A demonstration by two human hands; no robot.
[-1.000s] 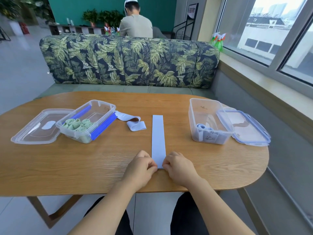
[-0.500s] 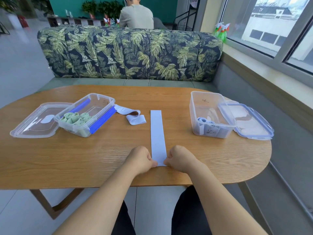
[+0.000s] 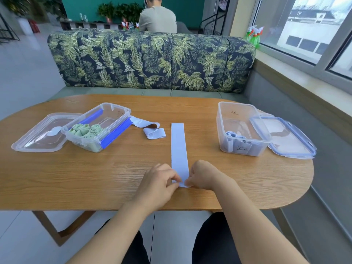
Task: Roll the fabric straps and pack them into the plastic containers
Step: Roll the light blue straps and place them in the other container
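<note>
A pale blue fabric strap (image 3: 178, 147) lies flat and straight on the wooden table (image 3: 76, 176), running away from me. My left hand (image 3: 160, 182) and my right hand (image 3: 204, 175) pinch its near end from either side, and that end curls up slightly. A second pale strap (image 3: 152, 130) lies loosely folded to the left. The left plastic container (image 3: 114, 115) holds several green rolls (image 3: 85, 130). The right plastic container (image 3: 238, 111) holds pale blue rolls (image 3: 231, 135).
A clear lid (image 3: 40, 136) lies left of the left container, and a blue-rimmed lid (image 3: 285, 138) lies right of the right container. A leaf-patterned bench back (image 3: 152, 60) stands behind the table. A person sits beyond it. A window sill runs along the right.
My fingers have closed in on the strap's near end and lifted it into a small curl. The strap and containers have stayed in place.
</note>
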